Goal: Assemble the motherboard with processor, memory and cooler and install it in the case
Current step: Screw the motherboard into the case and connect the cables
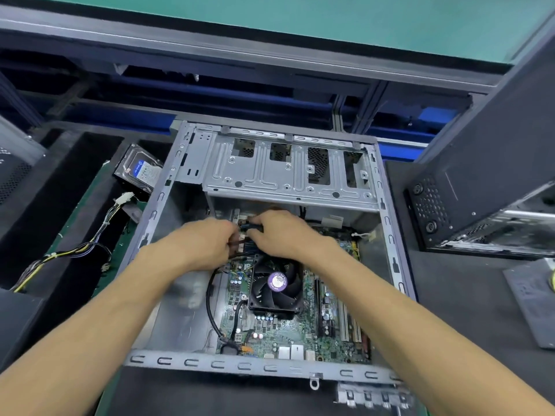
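An open grey computer case (156,205) lies flat in the middle of the bench. Inside it sits the green motherboard (270,331) with a black cooler fan (274,285) carrying a purple label. My left hand (207,244) and my right hand (276,232) meet at the board's far edge, just beyond the fan. My right hand pinches a small black connector (250,226). The fingers of my left hand curl around thin cables right beside it, and the fingertips are partly hidden. A black cable (211,313) loops down the board's left side.
A hard drive (139,169) lies left of the case, with a loose bundle of yellow and black wires (90,244) near it. A dark case side panel (480,163) and another chassis stand at the right. The metal drive cage (288,166) spans the case's far end.
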`<action>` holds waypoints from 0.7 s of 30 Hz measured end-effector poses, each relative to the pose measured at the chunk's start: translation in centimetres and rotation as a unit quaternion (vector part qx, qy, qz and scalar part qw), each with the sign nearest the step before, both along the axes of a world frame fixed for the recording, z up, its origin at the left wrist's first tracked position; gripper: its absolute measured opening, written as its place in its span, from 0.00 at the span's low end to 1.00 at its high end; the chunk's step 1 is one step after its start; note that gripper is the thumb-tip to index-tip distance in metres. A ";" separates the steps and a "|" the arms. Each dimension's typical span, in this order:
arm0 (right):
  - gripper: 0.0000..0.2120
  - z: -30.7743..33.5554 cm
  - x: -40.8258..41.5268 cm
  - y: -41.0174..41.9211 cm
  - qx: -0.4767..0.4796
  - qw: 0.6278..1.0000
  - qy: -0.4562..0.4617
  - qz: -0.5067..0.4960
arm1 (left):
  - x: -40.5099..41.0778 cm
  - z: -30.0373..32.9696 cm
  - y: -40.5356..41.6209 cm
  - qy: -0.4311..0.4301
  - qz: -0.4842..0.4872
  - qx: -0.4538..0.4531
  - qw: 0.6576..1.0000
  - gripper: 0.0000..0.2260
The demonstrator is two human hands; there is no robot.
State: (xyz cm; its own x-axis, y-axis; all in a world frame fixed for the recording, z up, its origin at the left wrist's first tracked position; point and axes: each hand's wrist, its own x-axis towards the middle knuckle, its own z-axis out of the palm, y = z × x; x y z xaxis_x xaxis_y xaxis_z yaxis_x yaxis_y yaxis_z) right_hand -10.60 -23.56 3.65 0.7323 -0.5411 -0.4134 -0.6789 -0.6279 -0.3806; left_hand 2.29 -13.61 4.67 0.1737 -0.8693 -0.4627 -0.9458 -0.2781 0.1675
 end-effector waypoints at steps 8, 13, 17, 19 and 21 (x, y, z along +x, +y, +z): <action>0.12 6.4 -7.9 0.0 0.034 0.981 -0.179 -0.073 | 0.5 0.0 0.0 0.028 0.029 -0.072 0.997 0.09; 0.08 5.9 -11.3 -0.4 -0.137 0.923 -0.315 -0.171 | 0.3 -0.4 0.0 0.029 0.023 -0.116 0.993 0.07; 0.12 4.3 -12.5 -0.2 -0.208 0.907 -0.285 -0.228 | 0.0 -0.6 0.2 0.014 0.027 -0.169 0.985 0.04; 0.18 3.9 -12.7 -0.1 -0.224 0.905 -0.266 -0.245 | -0.6 -0.4 0.4 0.002 0.024 -0.216 0.976 0.05; 0.23 4.0 -12.7 -0.2 -0.219 0.900 -0.265 -0.267 | -1.4 0.1 0.5 0.011 0.020 -0.260 0.965 0.04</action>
State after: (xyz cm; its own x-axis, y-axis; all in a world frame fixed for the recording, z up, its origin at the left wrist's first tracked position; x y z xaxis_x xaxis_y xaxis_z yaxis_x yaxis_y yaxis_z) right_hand -23.33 -23.75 7.68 0.3515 -0.9004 0.2564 -0.7242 -0.4351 -0.5350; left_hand 0.87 -13.13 4.76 0.2070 -0.9779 0.0307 -0.9309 -0.1872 0.3137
